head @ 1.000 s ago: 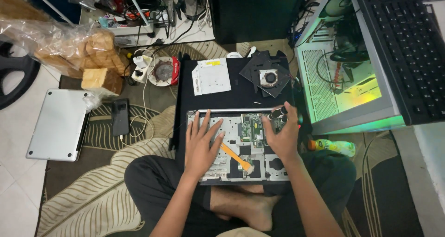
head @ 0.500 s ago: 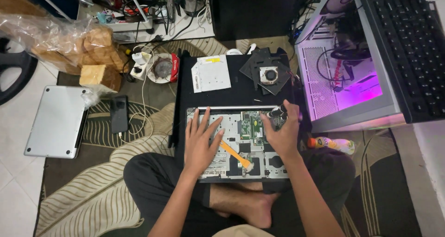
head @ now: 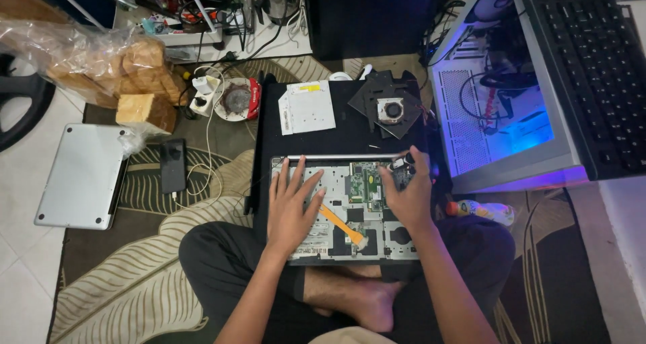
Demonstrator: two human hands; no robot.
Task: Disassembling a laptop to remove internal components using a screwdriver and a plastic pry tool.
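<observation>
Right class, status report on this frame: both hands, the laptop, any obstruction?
Left hand flat on opened laptop chassis. Right hand over green circuit board. Orange ribbon cable lies between the hands.

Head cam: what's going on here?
A person sits cross-legged on a patterned rug with an opened laptop chassis across their lap, its internals exposed. The left hand lies flat on the bare metal frame beside an orange ribbon cable. The right hand rests over the green circuit board near the top right corner, fingertips on a small dark part there. A removed cooling fan and an optical drive lie on the black mat ahead. A closed silver laptop sits far left.
</observation>
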